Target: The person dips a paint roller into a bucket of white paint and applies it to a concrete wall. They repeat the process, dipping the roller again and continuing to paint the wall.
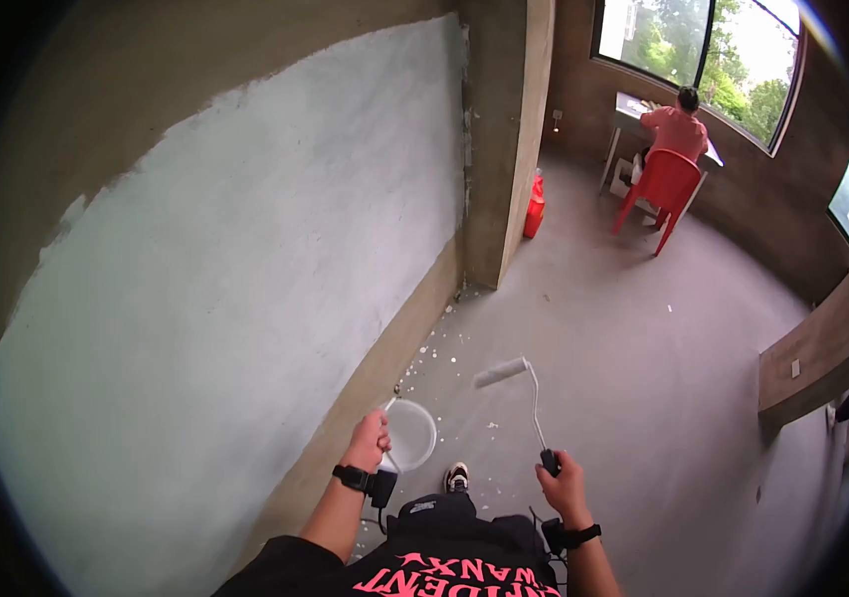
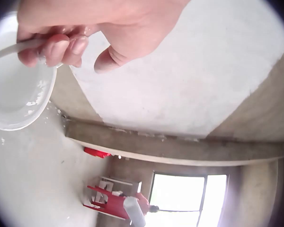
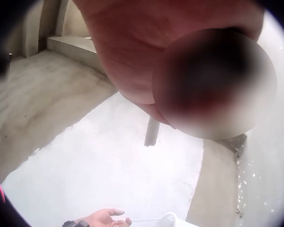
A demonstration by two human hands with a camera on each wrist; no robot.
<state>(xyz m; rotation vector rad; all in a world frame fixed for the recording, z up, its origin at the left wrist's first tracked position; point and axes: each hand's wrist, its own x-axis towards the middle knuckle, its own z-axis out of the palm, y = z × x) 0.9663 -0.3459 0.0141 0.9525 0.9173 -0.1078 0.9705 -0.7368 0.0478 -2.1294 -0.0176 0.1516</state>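
My left hand (image 1: 369,441) grips the thin bail handle (image 2: 15,48) of a white plastic bucket (image 2: 26,124), its fingers curled round it and the thumb held apart. The bucket's round mouth shows beside that hand in the head view, with wet white smears inside. My right hand (image 1: 566,488) holds a paint roller (image 1: 502,374) by its dark grip. Its bent metal frame points forward and its pale sleeve is held above the floor, to the right of the bucket. In the right wrist view a blurred disc hides most of the right hand's fingers.
To the left, a concrete wall carries a large white-painted area (image 1: 245,219) with ragged edges. A pillar (image 1: 509,149) juts out at its far end, a red container (image 1: 535,207) behind it. White spots dot the floor. Farther off, a person sits on a red chair (image 1: 667,184) at a desk.
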